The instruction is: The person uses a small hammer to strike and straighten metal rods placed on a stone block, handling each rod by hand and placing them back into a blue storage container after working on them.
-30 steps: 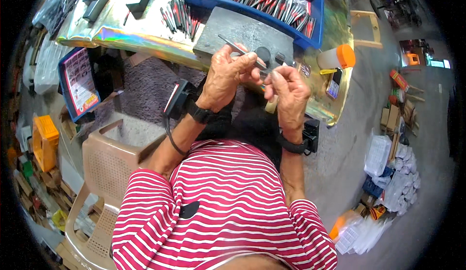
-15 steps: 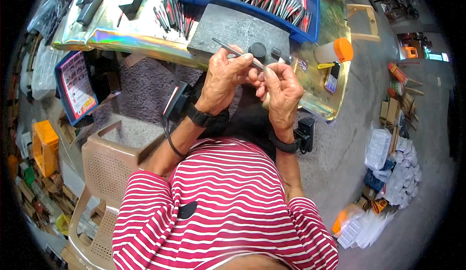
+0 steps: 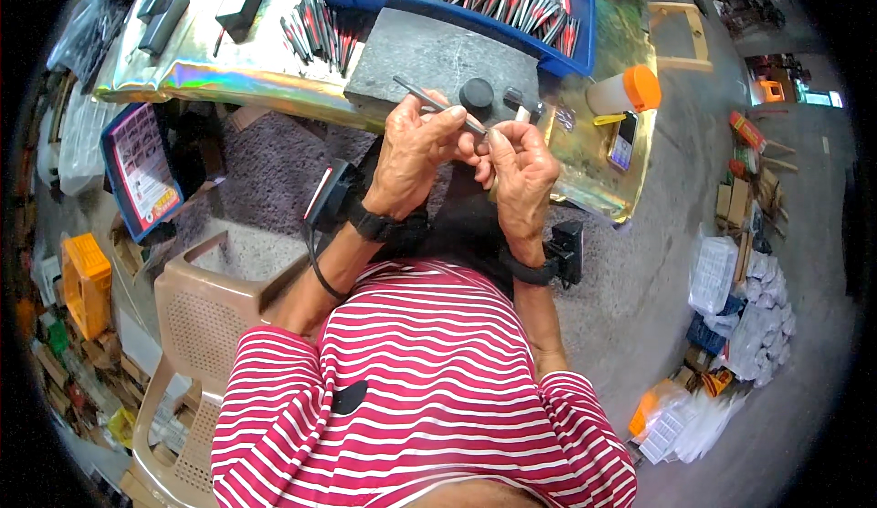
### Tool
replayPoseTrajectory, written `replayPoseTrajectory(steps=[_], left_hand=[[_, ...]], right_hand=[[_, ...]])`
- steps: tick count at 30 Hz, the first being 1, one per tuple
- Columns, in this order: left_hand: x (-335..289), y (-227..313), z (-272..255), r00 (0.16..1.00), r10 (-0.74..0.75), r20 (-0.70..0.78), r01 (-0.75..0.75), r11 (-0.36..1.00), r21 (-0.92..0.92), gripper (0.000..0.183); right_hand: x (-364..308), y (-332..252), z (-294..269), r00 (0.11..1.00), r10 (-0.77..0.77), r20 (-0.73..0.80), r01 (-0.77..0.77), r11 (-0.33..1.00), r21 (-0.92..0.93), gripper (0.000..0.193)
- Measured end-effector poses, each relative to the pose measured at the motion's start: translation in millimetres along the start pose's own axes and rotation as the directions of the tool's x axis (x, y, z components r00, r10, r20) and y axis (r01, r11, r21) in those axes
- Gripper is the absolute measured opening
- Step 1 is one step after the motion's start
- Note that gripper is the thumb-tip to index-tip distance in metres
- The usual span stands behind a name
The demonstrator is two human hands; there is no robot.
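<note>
My left hand [image 3: 411, 156] is closed around a thin dark grey rod [image 3: 407, 87], pen-like in shape, which slants down toward the right. At its lower right end, my right hand [image 3: 525, 174] pinches with thumb and fingertips; the exact part gripped there is hidden. Both hands are close together before the near edge of a grey stone block [image 3: 397, 51]. On that block sits a round black disc-like piece [image 3: 476, 95]. Several slim black-and-red pointed tools [image 3: 315, 37] lie in a bunch left of the block.
Behind the block, a blue tray [image 3: 589, 28] holds many similar tools. An orange-lidded bottle [image 3: 630, 90] and a phone [image 3: 623, 142] lie to the right. Black boxes [image 3: 245, 1] stand at the table's far left. A beige plastic chair [image 3: 206, 298] is at my left.
The rod stays between my hands, with only a slight shift of the fingers. The table things appear a little further left because the view has moved slightly.
</note>
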State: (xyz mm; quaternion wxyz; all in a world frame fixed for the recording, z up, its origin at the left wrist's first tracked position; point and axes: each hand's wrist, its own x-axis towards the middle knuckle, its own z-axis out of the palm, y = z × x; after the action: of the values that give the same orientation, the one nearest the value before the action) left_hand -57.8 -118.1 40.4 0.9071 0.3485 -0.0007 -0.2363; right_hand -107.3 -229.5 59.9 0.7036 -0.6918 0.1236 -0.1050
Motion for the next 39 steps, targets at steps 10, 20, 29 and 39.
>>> replayPoseTrajectory(steps=[10, 20, 29, 39], left_hand=[[0, 0, -2, 1.0, -0.009, -0.012, 0.009, 1.0, -0.001, 0.014], [1, 0, -7, 1.0, -0.028, -0.004, 0.028, 0.999, -0.026, 0.012], [1, -3, -10, 0.999, -0.031, -0.018, 0.031, 0.999, -0.04, 0.013], [2, -11, -18, 0.998, -0.04, -0.039, 0.039, 0.999, -0.031, 0.017]], right_hand=[[2, 4, 0, 0.999, -0.021, 0.026, 0.021, 1.0, -0.01, 0.01], [2, 5, 2, 0.998, -0.039, 0.041, 0.04, 0.999, -0.011, 0.01], [2, 5, 1, 0.998, -0.01, 0.059, 0.009, 1.0, 0.012, 0.011], [2, 9, 3, 0.997, 0.029, 0.071, -0.029, 1.0, 0.009, 0.009]])
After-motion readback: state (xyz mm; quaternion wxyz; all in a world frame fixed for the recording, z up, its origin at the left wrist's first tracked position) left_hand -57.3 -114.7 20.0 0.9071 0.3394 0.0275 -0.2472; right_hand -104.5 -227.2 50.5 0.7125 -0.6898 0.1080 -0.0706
